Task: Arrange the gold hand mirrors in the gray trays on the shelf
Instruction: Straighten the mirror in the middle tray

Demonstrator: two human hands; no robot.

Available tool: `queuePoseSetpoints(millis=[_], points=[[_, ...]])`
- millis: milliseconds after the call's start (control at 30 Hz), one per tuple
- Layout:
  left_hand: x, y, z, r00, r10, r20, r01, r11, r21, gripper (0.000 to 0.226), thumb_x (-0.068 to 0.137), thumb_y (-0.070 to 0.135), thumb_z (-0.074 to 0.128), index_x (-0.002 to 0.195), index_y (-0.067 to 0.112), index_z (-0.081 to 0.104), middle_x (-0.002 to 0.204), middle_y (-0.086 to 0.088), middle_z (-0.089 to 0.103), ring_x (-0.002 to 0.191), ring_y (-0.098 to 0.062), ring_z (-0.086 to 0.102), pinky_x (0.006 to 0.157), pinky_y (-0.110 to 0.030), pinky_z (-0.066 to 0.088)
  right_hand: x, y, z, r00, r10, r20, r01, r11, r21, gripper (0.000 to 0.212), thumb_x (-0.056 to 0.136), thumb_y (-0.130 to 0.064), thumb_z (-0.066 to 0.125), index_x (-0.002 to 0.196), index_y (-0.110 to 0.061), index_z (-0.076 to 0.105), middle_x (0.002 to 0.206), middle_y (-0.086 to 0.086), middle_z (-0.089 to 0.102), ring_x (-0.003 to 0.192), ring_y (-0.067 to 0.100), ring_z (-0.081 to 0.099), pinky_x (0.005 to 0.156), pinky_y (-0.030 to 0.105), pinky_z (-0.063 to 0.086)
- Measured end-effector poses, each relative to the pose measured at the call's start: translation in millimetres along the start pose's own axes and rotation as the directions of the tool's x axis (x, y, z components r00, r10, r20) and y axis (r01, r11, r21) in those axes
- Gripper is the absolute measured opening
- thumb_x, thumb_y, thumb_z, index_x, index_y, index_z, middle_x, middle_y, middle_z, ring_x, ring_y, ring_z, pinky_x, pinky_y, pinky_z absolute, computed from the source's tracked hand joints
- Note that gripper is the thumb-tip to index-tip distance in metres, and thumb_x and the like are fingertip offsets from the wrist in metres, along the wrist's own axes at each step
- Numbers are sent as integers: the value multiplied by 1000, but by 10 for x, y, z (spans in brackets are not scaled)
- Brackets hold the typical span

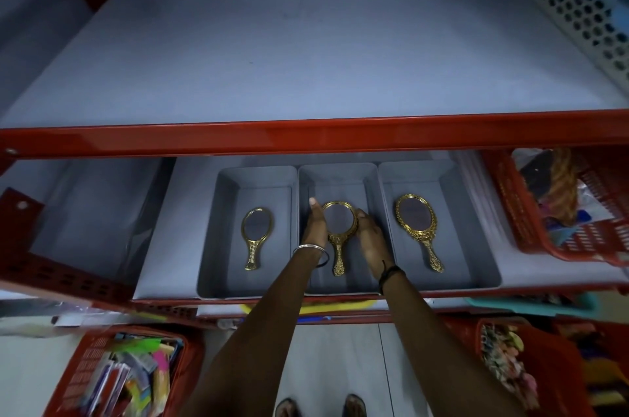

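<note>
Three gray trays sit side by side along the front edge of the shelf (163, 246), and all the action is in the middle tray (340, 174). Both hands are down in it: the left hand (315, 229) lies open, fingers stretched flat along the left rim of the round mirror (339, 217), while the right hand (371, 239) curls loosely against the right rim, so the mirror's head is bracketed between them rather than gripped, which looks like a squaring-up touch. Its handle points back toward the front edge, matching its neighbours. The left tray (221, 246) has a small oval mirror (257, 229) lying flat, handle forward, and the right tray (476, 246) holds a larger ornate mirror (416, 219), slightly slanted. One mirror per tray, so this looks close to finished.
</note>
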State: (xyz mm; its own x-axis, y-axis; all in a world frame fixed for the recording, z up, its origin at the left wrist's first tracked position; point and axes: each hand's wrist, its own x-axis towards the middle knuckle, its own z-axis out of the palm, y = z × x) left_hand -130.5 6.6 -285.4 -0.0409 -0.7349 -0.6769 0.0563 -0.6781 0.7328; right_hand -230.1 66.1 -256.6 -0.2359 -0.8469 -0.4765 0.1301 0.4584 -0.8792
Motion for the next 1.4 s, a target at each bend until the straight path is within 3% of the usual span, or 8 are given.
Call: queuePoseSetpoints(millis=[67, 200, 300, 500, 767, 933, 1167, 1400], points=[[-42, -9, -1, 1000, 19, -2, -19, 1000, 16, 116, 68, 89, 12, 143, 4, 36, 147, -20, 41, 135, -31, 40, 118, -44, 30, 17, 29, 5, 1000, -2, -8, 2, 1000, -14, 47, 100, -39, 27, 138, -18, 45, 142, 3, 49, 130, 19, 44, 108, 32, 34], [123, -118, -49, 998, 51, 21, -51, 998, 26, 150, 29, 105, 18, 143, 9, 39, 147, -18, 43, 135, -30, 42, 117, -46, 31, 56, 122, 36, 1000, -19, 14, 19, 1000, -24, 48, 98, -44, 29, 137, -22, 46, 141, 3, 51, 131, 21, 46, 114, 44, 34], [68, -96, -65, 999, 52, 9, -52, 999, 10, 138, 41, 102, 18, 141, 9, 42, 144, -18, 46, 132, -30, 45, 116, -44, 33, 73, 150, 45, 1000, -23, 7, 23, 999, -33, 47, 98, -44, 30, 138, -24, 46, 142, 2, 50, 132, 22, 45, 114, 44, 34], [218, -187, -119, 1000, 4, 3, -4, 1000, 6, 153, 21, 107, 21, 141, 14, 42, 145, -16, 46, 133, -29, 45, 115, -46, 33, 95, 151, 95, 998, -67, -5, 67, 998, -1, 47, 101, -33, 28, 146, -19, 33, 152, 2, 37, 140, 20, 34, 118, 40, 26], [52, -84, -136, 999, 34, 30, -36, 995, 89, 154, 19, 106, 10, 146, 22, 33, 150, -14, 40, 138, -30, 38, 117, -49, 29, 105, 247, 167, 996, -55, 65, 40, 978, 207, 54, 99, -44, 25, 145, -16, 32, 148, 10, 42, 133, 23, 42, 87, 19, 42], [30, -77, -124, 1000, 19, 7, -20, 995, 100, 154, 18, 106, 9, 144, 23, 39, 147, -15, 44, 136, -30, 41, 116, -49, 31, 144, 302, 136, 992, -122, 43, 105, 955, 278, 48, 102, -32, 23, 143, -10, 34, 145, 14, 44, 132, 27, 43, 77, 12, 53], [168, -185, -112, 1000, 13, 2, -13, 997, 79, 151, 19, 107, 14, 139, 21, 46, 143, -14, 49, 132, -29, 46, 114, -48, 35, 181, 353, 112, 991, -137, -16, 137, 967, 213, 44, 101, -31, 28, 136, -11, 44, 140, 14, 49, 128, 26, 48, 93, 29, 45], [2, -102, -79, 999, 24, -24, -21, 995, 99, 148, 24, 105, 9, 138, 18, 48, 140, -16, 51, 129, -31, 49, 113, -47, 37, 154, 309, 98, 992, -127, -19, 128, 964, 233, 44, 102, -28, 25, 136, -9, 45, 137, 12, 52, 119, 19, 51, 86, 22, 45]])
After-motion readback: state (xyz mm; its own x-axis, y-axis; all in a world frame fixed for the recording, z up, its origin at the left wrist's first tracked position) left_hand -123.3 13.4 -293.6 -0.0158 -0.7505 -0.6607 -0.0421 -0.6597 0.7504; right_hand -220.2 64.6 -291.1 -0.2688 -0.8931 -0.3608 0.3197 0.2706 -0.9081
